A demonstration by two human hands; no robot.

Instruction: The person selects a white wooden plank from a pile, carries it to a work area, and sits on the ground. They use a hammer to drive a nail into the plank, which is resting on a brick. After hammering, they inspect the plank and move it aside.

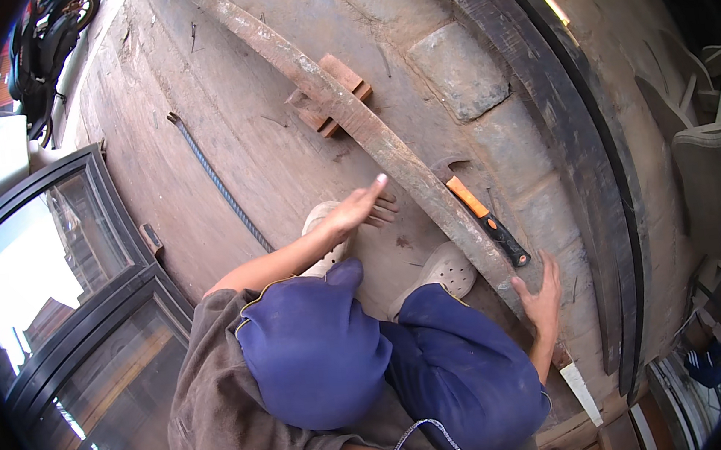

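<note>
At the far left, a motorcycle (46, 60) stands in the upper corner, with a dark-framed glass panel (126, 237) below it. Next to the right, a blue ribbed bar (218, 182) with a bent tip lies on the dusty floor (156, 89). Near the middle, a long weathered beam (388, 150) runs slantwise from the top edge down past the person's knees, lying across reddish blocks (343, 74). Just beside its right edge a hammer (488, 218) with an orange and black handle takes up the space between beam and stone slabs (458, 71). Farther right come long dark planks (572, 138), then chairs (706, 152).

The left hand (363, 209) is free, fingers stretched out, over the floor just left of the beam and above a pale clog (450, 270)'s mate. The right hand (543, 296) is open too, fingers spread, its thumb at the beam's right edge near the hammer's butt; whether it touches the wood I cannot tell.

Counted left to right: one motorcycle, one bar, two clogs, one beam, one hammer, two dark planks; the number of blocks is unclear, the beam covering part of them
</note>
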